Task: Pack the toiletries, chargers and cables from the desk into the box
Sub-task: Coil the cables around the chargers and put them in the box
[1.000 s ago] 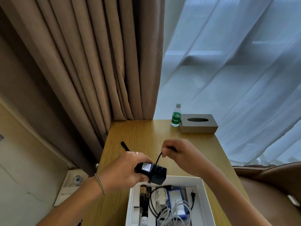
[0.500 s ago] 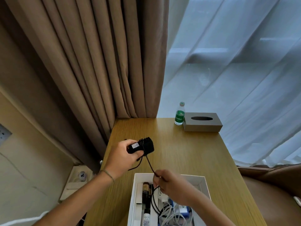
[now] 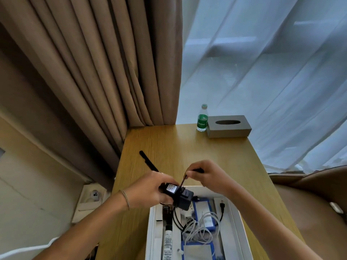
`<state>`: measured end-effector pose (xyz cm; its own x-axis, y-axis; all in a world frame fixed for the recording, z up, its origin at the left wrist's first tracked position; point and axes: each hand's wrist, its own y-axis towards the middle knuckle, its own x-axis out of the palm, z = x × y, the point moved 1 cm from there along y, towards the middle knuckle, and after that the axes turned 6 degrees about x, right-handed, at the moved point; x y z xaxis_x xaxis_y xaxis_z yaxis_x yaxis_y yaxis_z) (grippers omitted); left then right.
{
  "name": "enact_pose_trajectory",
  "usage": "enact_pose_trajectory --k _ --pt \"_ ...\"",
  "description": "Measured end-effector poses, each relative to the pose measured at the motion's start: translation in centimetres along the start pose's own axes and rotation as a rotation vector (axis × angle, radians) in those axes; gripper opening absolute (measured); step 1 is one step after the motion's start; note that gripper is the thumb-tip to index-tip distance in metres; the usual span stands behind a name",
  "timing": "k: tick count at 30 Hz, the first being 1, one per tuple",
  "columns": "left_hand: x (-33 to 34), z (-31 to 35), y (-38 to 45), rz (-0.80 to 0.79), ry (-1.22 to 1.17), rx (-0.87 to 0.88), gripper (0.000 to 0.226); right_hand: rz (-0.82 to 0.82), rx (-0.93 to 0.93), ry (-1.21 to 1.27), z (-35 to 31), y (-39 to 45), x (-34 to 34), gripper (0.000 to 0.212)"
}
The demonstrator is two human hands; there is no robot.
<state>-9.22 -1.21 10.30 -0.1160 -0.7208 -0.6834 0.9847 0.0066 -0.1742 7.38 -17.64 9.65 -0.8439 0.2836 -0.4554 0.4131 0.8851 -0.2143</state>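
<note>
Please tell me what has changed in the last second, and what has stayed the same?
The left hand, still gripping the black charger, lifted it away over the desk, then brought it back above the box. The right hand keeps pinching its cable, dipping to the box and rising again. Water bottle, tissue box and black pen stayed put.

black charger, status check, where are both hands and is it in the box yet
Left hand grips black charger; right hand pinches its cord. Charger above white box, not in. Nothing blocking.
</note>
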Motion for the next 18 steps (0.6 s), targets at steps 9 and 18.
enact_pose_trajectory --k 9,18 --pt "2.2 0.2 -0.3 0.316 -0.491 0.031 0.028 0.004 0.099 0.487 3.3 -2.3 4.1 0.037" --pt "6.5 0.8 0.2 0.523 -0.655 -0.155 0.023 0.006 0.165 0.670 4.6 -3.7 5.4 0.026"
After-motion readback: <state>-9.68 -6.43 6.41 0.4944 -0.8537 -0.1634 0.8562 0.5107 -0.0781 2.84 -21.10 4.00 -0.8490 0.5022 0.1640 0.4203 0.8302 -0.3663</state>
